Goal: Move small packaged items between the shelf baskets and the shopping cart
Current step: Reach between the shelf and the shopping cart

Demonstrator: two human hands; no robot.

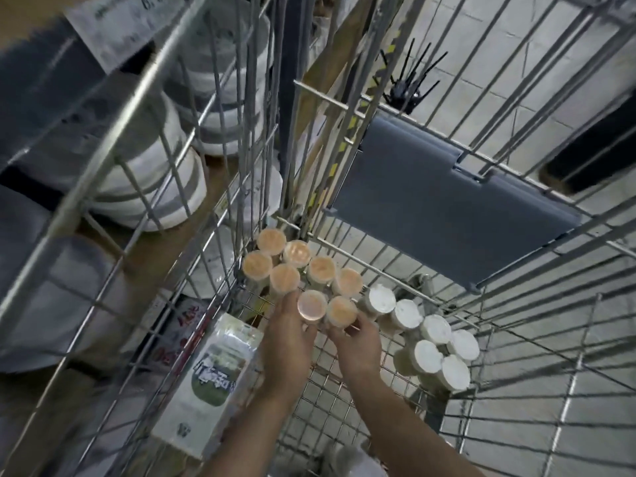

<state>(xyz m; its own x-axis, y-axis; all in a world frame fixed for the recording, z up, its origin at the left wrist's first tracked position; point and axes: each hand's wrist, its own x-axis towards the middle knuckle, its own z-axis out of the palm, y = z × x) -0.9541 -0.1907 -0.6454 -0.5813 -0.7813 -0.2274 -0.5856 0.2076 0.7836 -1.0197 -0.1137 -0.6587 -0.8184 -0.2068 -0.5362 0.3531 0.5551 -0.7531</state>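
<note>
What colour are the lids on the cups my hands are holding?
Orange lids, seen in the head view; left hand and right hand each hold one.

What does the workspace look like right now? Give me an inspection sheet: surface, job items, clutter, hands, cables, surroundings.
Surface: wire cart floor, open grid, tiled floor visible beneath.
Job's things: eight orange-lidded jars clustered upright at the cart's far left corner; six white-lidded jars in a loose row to their right.
Clutter: flat printed packet leaning along the cart's left wall; grey fold-down flap on the far wall.
Hands: left hand grips one orange-lidded jar; right hand grips the neighbouring one.
Cables: nothing seen.
Surroundings: shelf at left with stacked white tubs and a price sign.
</note>
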